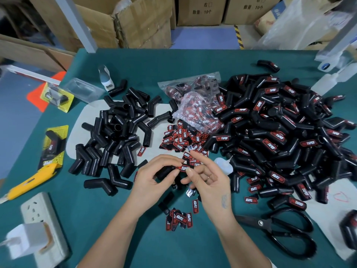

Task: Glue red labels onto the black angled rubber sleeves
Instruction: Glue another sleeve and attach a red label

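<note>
left hand (154, 176) grips sleeve (166, 172); right hand (208, 176) presses label (183, 168).

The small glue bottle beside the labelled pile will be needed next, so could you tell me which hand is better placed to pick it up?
Probably the right hand: the glue bottle lies just beside it, and its fingers only touch the red label. The left hand holds the sleeve.

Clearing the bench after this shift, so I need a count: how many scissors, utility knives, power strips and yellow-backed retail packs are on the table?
scissors: 1
utility knife: 1
power strip: 1
yellow-backed packs: 2
Total: 5
</note>
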### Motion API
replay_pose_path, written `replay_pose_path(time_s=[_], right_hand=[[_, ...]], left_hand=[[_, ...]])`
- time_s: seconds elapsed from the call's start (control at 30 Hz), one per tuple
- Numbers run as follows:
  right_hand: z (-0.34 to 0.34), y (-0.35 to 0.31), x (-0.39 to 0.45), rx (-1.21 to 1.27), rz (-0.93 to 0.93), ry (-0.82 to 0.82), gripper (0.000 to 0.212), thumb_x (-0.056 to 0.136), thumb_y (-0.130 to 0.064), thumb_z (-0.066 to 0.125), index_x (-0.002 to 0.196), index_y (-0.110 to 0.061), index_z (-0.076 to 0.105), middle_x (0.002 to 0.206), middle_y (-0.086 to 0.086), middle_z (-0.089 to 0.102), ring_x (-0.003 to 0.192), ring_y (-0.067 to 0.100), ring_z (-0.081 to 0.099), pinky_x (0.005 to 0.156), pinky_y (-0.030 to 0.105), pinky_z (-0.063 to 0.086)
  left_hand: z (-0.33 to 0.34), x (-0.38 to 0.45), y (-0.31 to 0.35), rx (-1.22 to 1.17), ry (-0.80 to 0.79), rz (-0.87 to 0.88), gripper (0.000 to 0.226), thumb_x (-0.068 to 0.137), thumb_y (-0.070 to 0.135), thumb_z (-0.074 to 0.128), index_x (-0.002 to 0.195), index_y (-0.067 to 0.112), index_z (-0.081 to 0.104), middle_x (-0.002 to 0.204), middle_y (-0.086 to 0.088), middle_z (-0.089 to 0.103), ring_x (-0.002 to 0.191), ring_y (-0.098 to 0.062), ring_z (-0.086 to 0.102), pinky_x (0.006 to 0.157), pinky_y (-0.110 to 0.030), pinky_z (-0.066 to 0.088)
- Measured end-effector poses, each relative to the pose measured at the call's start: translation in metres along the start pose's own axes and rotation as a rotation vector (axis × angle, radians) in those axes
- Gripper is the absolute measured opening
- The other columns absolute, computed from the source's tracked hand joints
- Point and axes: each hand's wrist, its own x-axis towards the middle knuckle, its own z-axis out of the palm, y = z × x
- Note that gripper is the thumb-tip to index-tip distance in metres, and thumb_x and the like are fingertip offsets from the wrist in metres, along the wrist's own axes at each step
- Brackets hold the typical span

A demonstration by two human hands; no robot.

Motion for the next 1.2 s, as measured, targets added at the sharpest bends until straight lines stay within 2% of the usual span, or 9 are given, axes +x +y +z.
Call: replay_pose_path(time_s=[0.17,0.3,0.37,0.5,0.6,0.8,0.93,1.07,1.2], right_hand=[[0.001,-0.002,0.001,0.012,-0.004,0.001,0.036,0.097,-0.011,0.072,0.127,-0.031,0.073,0.080,0.008,0.070,0.078,0.027,0.078,0.068,0.021,0.056],[-0.001,-0.003,0.001,-0.026,0.003,-0.026,0.030,0.107,-0.016,0.056,0.131,-0.025,0.069,0.082,0.004,0.074,0.083,0.030,0.080,0.064,0.023,0.056],[-0.002,-0.004,0.001,-0.038,0.000,-0.056,0.032,0.107,-0.017,0.054,0.136,-0.021,0.065,0.087,0.003,0.077,0.088,0.030,0.080,0.063,0.023,0.057],[0.000,-0.001,0.000,-0.090,0.000,-0.094,0.034,0.106,-0.013,0.056,0.138,-0.023,0.062,0.096,0.006,0.080,0.094,0.025,0.079,0.066,0.021,0.056],[0.000,0.003,-0.001,-0.133,-0.008,-0.090,0.036,0.107,-0.008,0.057,0.138,-0.024,0.063,0.101,0.006,0.081,0.096,0.022,0.079,0.070,0.022,0.057],[0.000,0.009,-0.004,-0.205,-0.030,-0.086,0.039,0.105,-0.018,0.058,0.133,-0.043,0.066,0.099,0.001,0.081,0.098,0.020,0.079,0.089,0.040,0.063],[-0.001,0.011,-0.005,-0.229,-0.052,-0.076,0.039,0.106,-0.017,0.058,0.135,-0.040,0.065,0.100,0.001,0.081,0.098,0.020,0.079,0.092,0.046,0.062],[0.000,0.008,-0.004,-0.165,-0.064,-0.077,0.036,0.107,-0.014,0.059,0.139,-0.030,0.064,0.104,0.006,0.079,0.100,0.026,0.078,0.093,0.041,0.062],[0.002,0.003,-0.004,-0.096,-0.050,-0.072,0.041,0.099,-0.022,0.070,0.137,-0.035,0.065,0.103,0.008,0.074,0.099,0.025,0.074,0.091,0.041,0.062]], left_hand=[[0.001,0.000,0.001,-0.027,0.017,-0.012,0.013,0.104,0.034,0.067,0.115,0.033,0.074,0.119,0.007,0.072,0.107,-0.027,0.070,0.081,-0.045,0.058],[0.001,0.000,0.002,-0.063,0.063,-0.081,0.012,0.101,0.030,0.067,0.110,0.033,0.074,0.117,0.002,0.073,0.108,-0.027,0.070,0.080,-0.051,0.059],[0.001,0.000,0.003,-0.059,0.075,-0.085,0.012,0.099,0.026,0.067,0.108,0.029,0.074,0.119,0.001,0.072,0.111,-0.027,0.068,0.081,-0.051,0.058],[0.001,0.002,0.005,0.044,0.091,-0.038,0.011,0.095,0.027,0.072,0.105,0.022,0.073,0.123,0.004,0.069,0.122,-0.024,0.065,0.103,-0.040,0.052],[0.002,0.003,0.007,0.082,0.095,-0.023,0.014,0.093,0.026,0.074,0.102,0.015,0.074,0.116,0.006,0.071,0.117,-0.021,0.068,0.104,-0.031,0.050],[-0.002,0.003,0.007,0.097,0.066,-0.035,0.013,0.091,0.023,0.079,0.097,0.013,0.074,0.110,0.009,0.073,0.108,-0.018,0.071,0.097,-0.025,0.051],[0.000,0.002,0.006,0.134,0.056,-0.008,0.008,0.091,0.015,0.078,0.097,0.012,0.074,0.110,0.008,0.073,0.108,-0.018,0.071,0.096,-0.026,0.052],[0.000,0.003,0.009,0.106,0.111,0.084,0.013,0.092,0.018,0.078,0.104,0.019,0.075,0.113,0.005,0.072,0.110,-0.019,0.070,0.098,-0.026,0.052],[0.001,0.000,0.013,-0.038,0.149,0.078,0.037,0.090,0.019,0.079,0.121,0.036,0.069,0.117,0.007,0.071,0.113,-0.023,0.070,0.100,-0.029,0.053]])
